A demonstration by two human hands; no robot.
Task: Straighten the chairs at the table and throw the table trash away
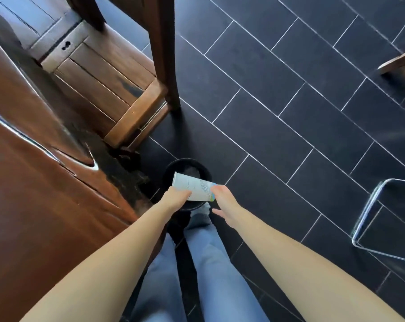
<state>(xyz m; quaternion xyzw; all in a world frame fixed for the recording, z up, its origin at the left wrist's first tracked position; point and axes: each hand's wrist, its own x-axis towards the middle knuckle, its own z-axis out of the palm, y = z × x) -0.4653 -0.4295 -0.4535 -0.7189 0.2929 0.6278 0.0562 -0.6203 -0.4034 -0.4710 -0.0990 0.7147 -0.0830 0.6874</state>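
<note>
A paper cup (194, 188) is held on its side directly above a round black bin (185, 161), its open rim turned towards the table and its base towards the right hand. The cup is white, with faint grey printing along its wall and a small patch of green and blue at the base end. It is gripped by the left hand (177, 196), whose fingers are curled round the near side of the wall close to the rim. The right hand (224, 205) is laid against the base end with its fingers stretched out, only the fingertips touching the cup; the thumb is spread well clear of it (so nothing is pinched on that side).

The bin stands on a dark tiled floor (289, 89) crossed by pale grout lines, just beside the corner of a glossy brown wooden table (34, 182). Something greyish can be made out inside the bin, but what it is cannot be told. Beyond the bin a wooden chair (108, 73) is seen, its slatted seat close to the table edge and one dark post reaching the floor near the bin. A clear chair (387, 217) stands well apart on the right. Blue jeans (203, 263) are visible below the forearms, just behind the bin.
</note>
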